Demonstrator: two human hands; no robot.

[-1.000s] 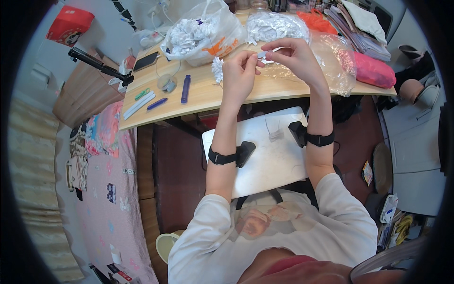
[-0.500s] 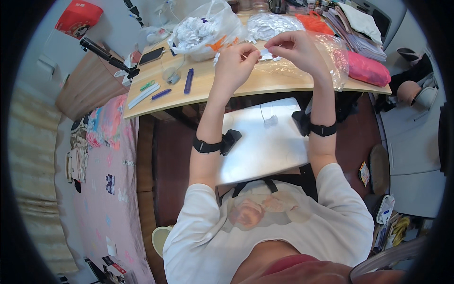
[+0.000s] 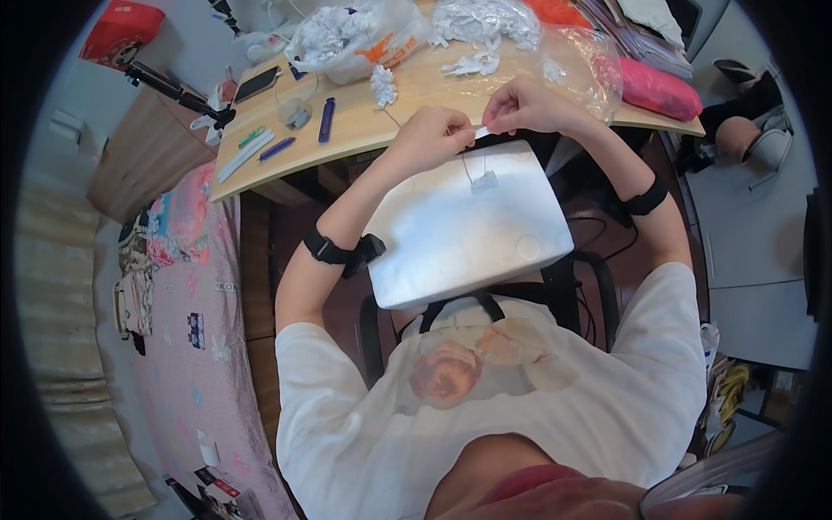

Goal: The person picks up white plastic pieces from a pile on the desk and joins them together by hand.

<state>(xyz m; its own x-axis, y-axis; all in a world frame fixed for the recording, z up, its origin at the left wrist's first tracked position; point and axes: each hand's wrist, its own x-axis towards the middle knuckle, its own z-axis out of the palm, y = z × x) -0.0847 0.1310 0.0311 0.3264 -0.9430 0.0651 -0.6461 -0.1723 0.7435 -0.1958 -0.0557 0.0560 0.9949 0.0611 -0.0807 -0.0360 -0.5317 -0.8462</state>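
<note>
Above the far edge of a white foam box (image 3: pixel 472 230), both my hands are closed in a pinch. A small white strip (image 3: pixel 482 132) spans the gap between the fingertips of my left hand (image 3: pixel 433 137) and my right hand (image 3: pixel 527 106). A thin cord (image 3: pixel 392 117) runs into my left hand, and a bunch of white pieces (image 3: pixel 383 87) hangs on its far end over the desk. On the box lies a small clear piece (image 3: pixel 484 180) with a thin line rising from it toward my hands. What my left fingers cover is hidden.
The wooden desk (image 3: pixel 364 130) carries a plastic bag (image 3: pixel 347 52) of white pieces, clear bags (image 3: pixel 572 69), loose white strips (image 3: pixel 477 62), a pink package (image 3: pixel 659 91), a purple tube (image 3: pixel 327 120), a pen (image 3: pixel 277 149) and a phone (image 3: pixel 257 82). A bed (image 3: pixel 191 347) stands left.
Both hands have come down from above the desk toward the foam box. The white strip now shows between them, and the white bunch on the cord has come into view.
</note>
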